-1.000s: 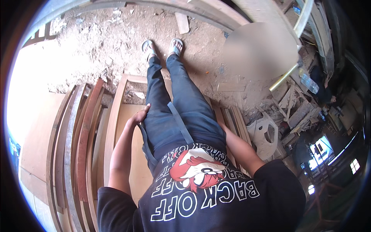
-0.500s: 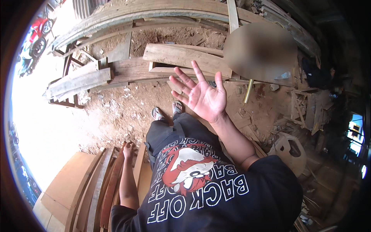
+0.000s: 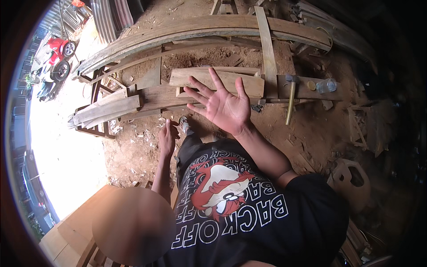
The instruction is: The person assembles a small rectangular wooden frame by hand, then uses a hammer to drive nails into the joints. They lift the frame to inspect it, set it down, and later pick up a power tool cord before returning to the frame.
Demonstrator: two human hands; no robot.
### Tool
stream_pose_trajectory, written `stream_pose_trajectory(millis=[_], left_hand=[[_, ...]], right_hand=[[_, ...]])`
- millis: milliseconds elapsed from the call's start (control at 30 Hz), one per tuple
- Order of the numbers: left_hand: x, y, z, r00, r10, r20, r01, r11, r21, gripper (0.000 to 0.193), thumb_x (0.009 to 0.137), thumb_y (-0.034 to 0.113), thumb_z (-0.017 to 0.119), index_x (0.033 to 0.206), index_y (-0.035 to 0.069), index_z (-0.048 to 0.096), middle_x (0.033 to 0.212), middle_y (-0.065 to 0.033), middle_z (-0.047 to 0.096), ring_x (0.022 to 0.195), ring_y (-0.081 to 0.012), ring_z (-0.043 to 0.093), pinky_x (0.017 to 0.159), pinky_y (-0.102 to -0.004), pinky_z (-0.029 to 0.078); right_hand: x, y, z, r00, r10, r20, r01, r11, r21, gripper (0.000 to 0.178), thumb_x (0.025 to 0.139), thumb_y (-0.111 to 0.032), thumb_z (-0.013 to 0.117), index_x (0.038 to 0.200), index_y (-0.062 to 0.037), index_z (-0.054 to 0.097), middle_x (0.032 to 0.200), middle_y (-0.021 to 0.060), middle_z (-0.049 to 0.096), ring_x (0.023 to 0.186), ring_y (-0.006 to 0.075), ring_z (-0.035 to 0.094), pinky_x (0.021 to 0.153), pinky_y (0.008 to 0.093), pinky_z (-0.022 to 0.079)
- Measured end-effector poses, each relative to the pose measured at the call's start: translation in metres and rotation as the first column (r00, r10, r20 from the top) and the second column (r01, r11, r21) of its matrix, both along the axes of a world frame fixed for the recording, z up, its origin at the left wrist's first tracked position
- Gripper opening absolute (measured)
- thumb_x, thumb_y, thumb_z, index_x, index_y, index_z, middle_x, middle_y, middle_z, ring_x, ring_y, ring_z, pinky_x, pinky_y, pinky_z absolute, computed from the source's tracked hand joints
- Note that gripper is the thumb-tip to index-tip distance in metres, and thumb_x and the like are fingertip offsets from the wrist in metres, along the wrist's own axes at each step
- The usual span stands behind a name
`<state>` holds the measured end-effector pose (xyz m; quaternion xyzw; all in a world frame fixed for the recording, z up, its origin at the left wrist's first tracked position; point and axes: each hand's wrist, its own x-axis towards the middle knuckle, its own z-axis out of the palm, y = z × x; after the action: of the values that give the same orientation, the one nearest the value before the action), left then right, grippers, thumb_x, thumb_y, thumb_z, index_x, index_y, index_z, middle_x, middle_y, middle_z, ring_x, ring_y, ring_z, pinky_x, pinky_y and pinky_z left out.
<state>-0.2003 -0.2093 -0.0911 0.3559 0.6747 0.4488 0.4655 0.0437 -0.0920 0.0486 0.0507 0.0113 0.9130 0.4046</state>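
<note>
Right hand (image 3: 224,107) raised palm-up, fingers spread wide, gripping nothing; wooden frame panel (image 3: 218,82) lay on the bench just beyond the fingertips, apart from them. Left hand (image 3: 167,139) hung low, loosely open, empty. Hammer (image 3: 290,100) rested well right.

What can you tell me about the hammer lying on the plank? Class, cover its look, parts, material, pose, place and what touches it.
The hammer has a long, pale yellowish handle that looks like wood and a small dark head that looks like metal. It lies flat, head on the wooden plank, handle running down past the plank's near edge over the dirt. It sits right of the upright slat and left of a clear plastic bottle. No hand touches it; the raised, open right hand is to its left.
</note>
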Motion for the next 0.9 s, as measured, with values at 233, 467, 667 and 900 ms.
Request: stream_pose_trajectory(millis=[233,467,667,900], left_hand=[[-0.009,0.001,-0.001,0.79,-0.235,-0.566,0.235,0.969,-0.073,0.041,0.11,0.04,0.057,0.11,0.002,0.072,0.076,-0.0118,0.072,0.07,-0.0223,0.072,0.066,-0.0384,0.054],[-0.071,0.021,-0.028,0.926,-0.118,-0.36,0.085,0.991,-0.106,0.033,0.106,0.033,0.064,0.117,0.002,0.073,0.088,-0.0148,0.077,0.078,-0.0221,0.076,0.071,-0.0351,0.058],[-0.11,0.121,-0.058,0.942,-0.086,-0.324,0.107,0.993,0.05,0.035,0.106,0.032,0.065,0.122,0.002,0.072,0.099,-0.0149,0.078,0.084,-0.0206,0.076,0.075,-0.0337,0.058],[-0.101,0.235,-0.096,0.909,-0.213,-0.358,0.231,0.973,0.008,0.043,0.1,0.038,0.067,0.124,0.003,0.074,0.115,-0.0227,0.076,0.11,-0.039,0.074,0.095,-0.0447,0.057]], right_hand=[[0.008,0.018,-0.032,0.986,0.161,0.035,-0.164,0.978,0.13,0.076,0.109,-0.07,0.024,0.169,-0.0236,0.029,0.152,0.0223,0.057,0.151,0.0377,0.043,0.126,0.0601,0.024],[0.07,0.066,-0.111,-0.43,-0.87,0.243,-0.673,0.488,0.556,0.077,0.098,-0.02,0.072,0.165,-0.0159,0.035,0.147,0.0175,0.056,0.144,0.0362,0.047,0.12,0.0528,0.035],[0.09,0.081,-0.146,-0.646,-0.747,0.159,-0.759,0.651,-0.028,0.091,0.092,-0.053,0.076,0.168,-0.0261,0.031,0.176,0.0156,0.016,0.164,0.0385,0.008,0.128,0.0688,0.003],[0.11,0.083,-0.14,-0.753,-0.594,0.283,-0.525,0.802,0.284,0.072,0.104,-0.053,0.06,0.164,-0.0188,0.038,0.172,0.019,0.026,0.16,0.0405,0.023,0.128,0.0558,0.023]])
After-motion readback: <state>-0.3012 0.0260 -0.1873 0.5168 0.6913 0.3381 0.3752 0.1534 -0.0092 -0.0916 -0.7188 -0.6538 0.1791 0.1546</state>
